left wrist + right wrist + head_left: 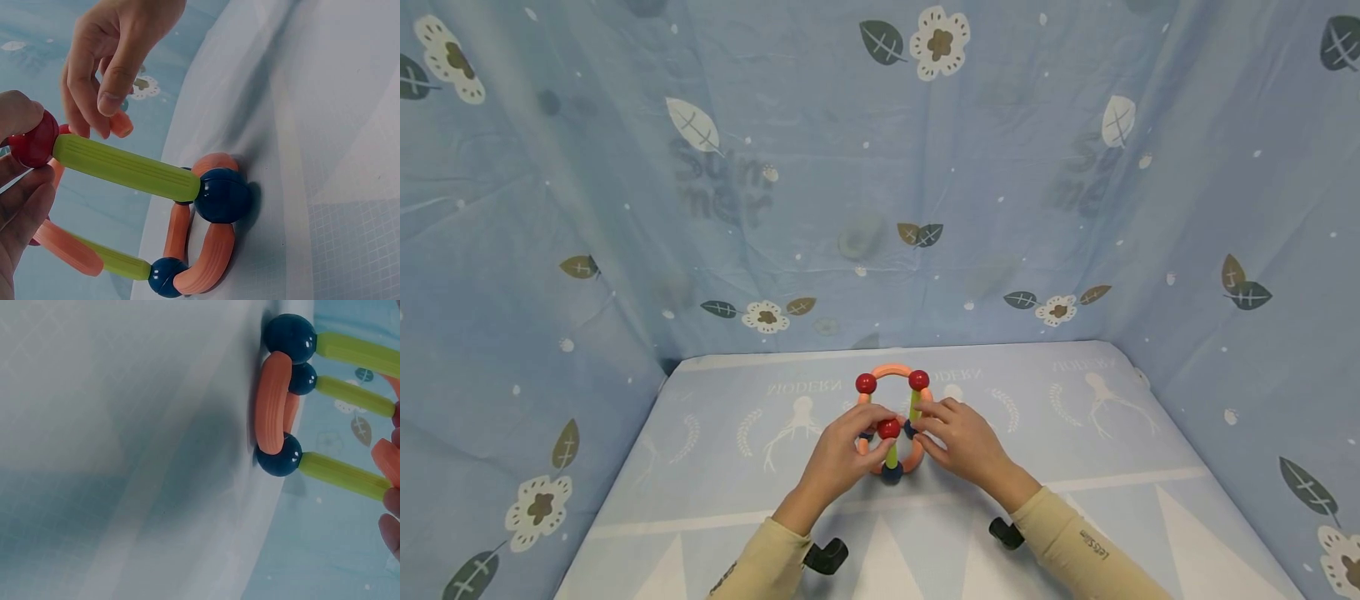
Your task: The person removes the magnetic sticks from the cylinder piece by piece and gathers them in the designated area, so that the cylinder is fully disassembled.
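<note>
A frame of balls and rods stands on the table, with blue balls (223,195) and curved orange rods (272,403) at its base. Green rods (125,169) rise from it to red balls on top. My left hand (846,446) pinches the near red ball (888,428) between thumb and fingers, atop its green rod. At the frame's right side, my right hand (962,442) holds a curved orange rod (122,124), whose free end pokes out between the fingers. That rod's other end reaches toward the back right red ball (919,380). The right fingers are partly cut off in the right wrist view.
The table (715,467) has a pale patterned cover. Blue curtains (820,167) with flowers and leaves hang behind it and at both sides. Black wrist-worn pieces (826,557) show beside the sleeves.
</note>
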`<state>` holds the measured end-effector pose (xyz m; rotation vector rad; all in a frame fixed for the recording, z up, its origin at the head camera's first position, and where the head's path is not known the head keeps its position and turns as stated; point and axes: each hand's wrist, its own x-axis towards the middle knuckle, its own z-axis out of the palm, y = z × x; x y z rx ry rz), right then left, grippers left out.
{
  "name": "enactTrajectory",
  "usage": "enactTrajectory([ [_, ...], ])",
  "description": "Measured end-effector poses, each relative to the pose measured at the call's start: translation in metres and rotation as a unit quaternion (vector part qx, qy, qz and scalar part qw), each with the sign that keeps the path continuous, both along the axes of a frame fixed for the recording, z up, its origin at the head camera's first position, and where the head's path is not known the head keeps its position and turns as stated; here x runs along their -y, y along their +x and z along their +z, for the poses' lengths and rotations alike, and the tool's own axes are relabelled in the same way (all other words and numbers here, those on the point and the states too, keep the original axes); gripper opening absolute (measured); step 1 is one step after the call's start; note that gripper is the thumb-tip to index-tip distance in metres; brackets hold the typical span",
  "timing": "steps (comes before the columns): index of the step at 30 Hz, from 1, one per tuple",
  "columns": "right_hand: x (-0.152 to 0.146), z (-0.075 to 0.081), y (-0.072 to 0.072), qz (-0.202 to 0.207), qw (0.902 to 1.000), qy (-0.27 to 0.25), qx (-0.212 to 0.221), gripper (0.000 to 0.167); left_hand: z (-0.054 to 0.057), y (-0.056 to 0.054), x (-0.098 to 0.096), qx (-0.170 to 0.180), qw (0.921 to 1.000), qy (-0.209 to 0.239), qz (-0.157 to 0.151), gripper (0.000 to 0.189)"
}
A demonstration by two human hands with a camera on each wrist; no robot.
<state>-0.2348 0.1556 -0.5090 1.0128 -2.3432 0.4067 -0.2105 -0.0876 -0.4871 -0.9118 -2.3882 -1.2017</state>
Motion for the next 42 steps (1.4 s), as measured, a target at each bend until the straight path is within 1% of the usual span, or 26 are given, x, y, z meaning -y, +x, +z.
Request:
enactTrajectory([
  [8, -0.0019, -0.0029, -0.0012, 0.012, 0.9999, 0.005, -0.01, 0.022, -0.0006, 0.0001, -0.0004, -0.004, 0.9999, -0.005, 0.008, 0.033],
  [12, -0.0027, -0.0028, -0.0006, 0.011, 0.9999, 0.005, -0.007, 0.022, -0.0009, 0.0003, -0.0008, -0.009, 0.9999, -0.009, 0.012, 0.035],
  [18, -0.0033, -0.0036, 0.0002, 0.01, 0.9999, 0.0, -0.006, 0.025, 0.0003, 0.0009, -0.0018, 0.004, 0.9998, -0.012, 0.015, 0.035],
  [23, -0.0045, -0.0059, -0.0003, 0.018, 0.9998, -0.003, -0.011, 0.026, 0.0002, 0.0006, -0.0027, 0.012, 0.9998, -0.009, 0.013, 0.035],
  [27, -0.005, -0.0054, 0.0007, 0.025, 0.9996, -0.005, -0.006, 0.024, -0.001, 0.0001, -0.003, 0.006, 0.9998, -0.01, 0.014, 0.036],
  [32, -0.005, -0.0032, 0.0022, 0.023, 0.9997, -0.004, 0.0, 0.024, -0.0028, -0.0003, -0.0026, 0.0, 0.9997, -0.013, 0.019, 0.038],
  [38, -0.0067, -0.0044, 0.0027, 0.023, 0.9996, -0.01, -0.011, 0.024, -0.0052, -0.0001, -0.0022, -0.015, 0.9995, -0.013, 0.026, 0.044],
  [42, -0.0088, -0.004, 0.0035, 0.024, 0.9995, -0.015, -0.014, 0.024, -0.0051, 0.0005, -0.0016, -0.017, 0.9994, -0.014, 0.028, 0.047],
])
